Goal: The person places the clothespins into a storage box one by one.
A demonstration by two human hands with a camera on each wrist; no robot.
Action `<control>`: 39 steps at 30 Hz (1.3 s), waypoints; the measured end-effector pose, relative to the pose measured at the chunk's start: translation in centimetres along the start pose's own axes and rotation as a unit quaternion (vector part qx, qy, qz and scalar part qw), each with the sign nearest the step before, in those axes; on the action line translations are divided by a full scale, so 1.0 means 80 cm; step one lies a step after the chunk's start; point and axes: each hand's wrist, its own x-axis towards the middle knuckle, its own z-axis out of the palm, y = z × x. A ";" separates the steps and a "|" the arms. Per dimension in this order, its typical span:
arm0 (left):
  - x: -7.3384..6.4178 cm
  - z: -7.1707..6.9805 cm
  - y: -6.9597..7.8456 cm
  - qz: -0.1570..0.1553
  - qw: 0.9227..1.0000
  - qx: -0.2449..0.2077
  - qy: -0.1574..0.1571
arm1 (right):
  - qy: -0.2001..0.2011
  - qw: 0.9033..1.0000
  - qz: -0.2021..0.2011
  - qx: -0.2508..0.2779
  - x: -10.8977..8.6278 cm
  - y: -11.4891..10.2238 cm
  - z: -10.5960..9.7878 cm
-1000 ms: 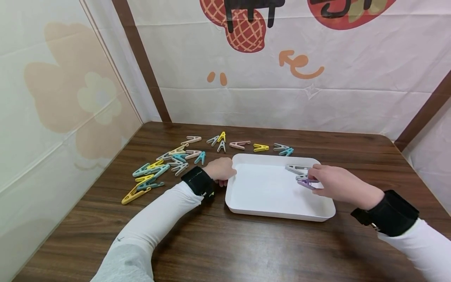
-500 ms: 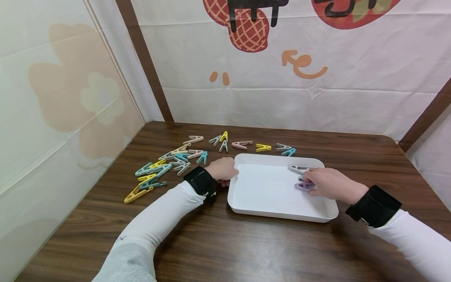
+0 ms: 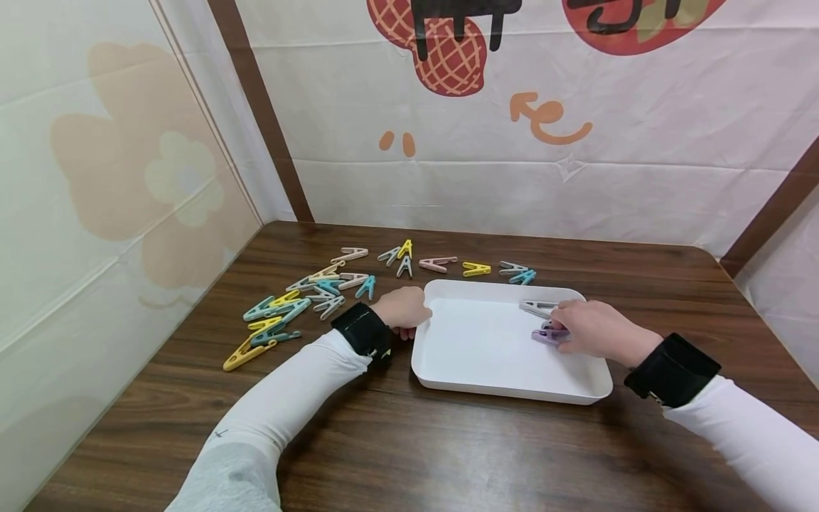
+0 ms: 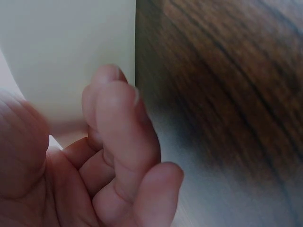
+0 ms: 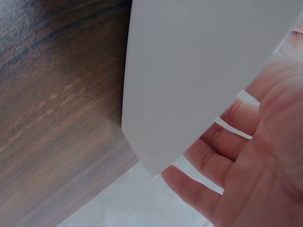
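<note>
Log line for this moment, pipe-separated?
left hand: grips white tray, left side | right hand: at purple clothespin inside tray, grip unclear | other clothespins: scattered on table

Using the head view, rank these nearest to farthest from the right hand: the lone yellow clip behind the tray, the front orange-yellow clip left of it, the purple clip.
1. Purple clip: inside the tray, at the right hand.
2. Lone yellow clip: behind the tray.
3. Orange-yellow clip: far left.

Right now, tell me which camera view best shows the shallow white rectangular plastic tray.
The head view: the white tray shows nearly whole, interior included, though the right hand covers part. Both wrist views show only close-up sections of its wall.
</note>
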 end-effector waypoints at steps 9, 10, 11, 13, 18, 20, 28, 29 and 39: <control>0.001 0.001 0.000 0.000 1.000 -0.001 -0.001 | 0.002 1.000 0.007 -0.017 0.000 0.001 0.001; 0.001 0.001 0.000 0.000 1.000 -0.001 -0.001 | 0.005 1.000 0.006 -0.018 -0.001 0.000 0.000; 0.001 0.001 0.000 -0.001 1.000 -0.001 -0.001 | 0.008 1.000 0.006 -0.018 -0.002 0.000 -0.001; 0.000 -0.001 0.001 -0.002 1.000 -0.002 -0.002 | 0.018 1.000 0.006 -0.012 -0.006 -0.001 -0.004; -0.001 -0.002 0.002 -0.005 1.000 0.000 -0.007 | 0.056 0.998 0.009 0.001 -0.023 -0.003 -0.017; -0.001 -0.003 0.002 -0.005 1.000 0.000 -0.008 | 0.071 0.997 0.016 0.000 -0.032 -0.003 -0.022; -0.002 -0.003 0.002 -0.005 1.000 0.000 -0.006 | 0.115 0.991 0.068 -0.001 -0.077 0.014 -0.028; -0.002 -0.002 0.002 -0.004 1.000 0.000 -0.006 | 0.116 0.990 0.078 -0.002 -0.083 0.017 -0.027; -0.007 -0.003 0.002 -0.002 1.000 -0.004 -0.006 | 0.029 0.974 0.222 0.038 -0.142 0.052 -0.011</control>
